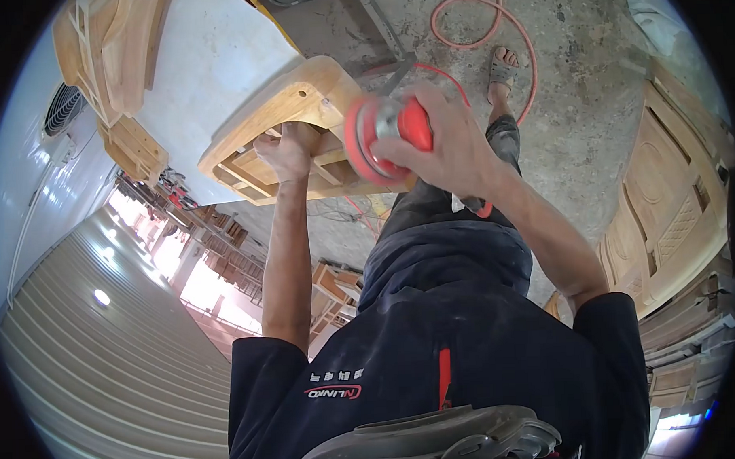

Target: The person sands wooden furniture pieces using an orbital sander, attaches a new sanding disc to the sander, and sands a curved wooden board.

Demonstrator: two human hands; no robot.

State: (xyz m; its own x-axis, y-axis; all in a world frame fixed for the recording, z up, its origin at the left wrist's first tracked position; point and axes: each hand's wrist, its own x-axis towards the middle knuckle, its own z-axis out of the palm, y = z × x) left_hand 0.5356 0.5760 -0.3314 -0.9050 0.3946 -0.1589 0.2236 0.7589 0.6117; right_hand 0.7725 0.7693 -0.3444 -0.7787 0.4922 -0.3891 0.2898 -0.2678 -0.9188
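- Left grip [286, 157] pinches the wood piece [256, 120], just left of the top middle, by the white counter [208, 61].
- Right grip [455, 152] curls around the red sander [415, 124], near the wood; touching, I can't tell.
- Looks like rubbing; next needs steady wood, flat sander.

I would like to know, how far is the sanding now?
The wooden frame looks already shaped and joined. The left hand grips it; the right hand holds the sander beside it. Its wood looks bare, so sanding and finishing are probably left; how much, I cannot tell.
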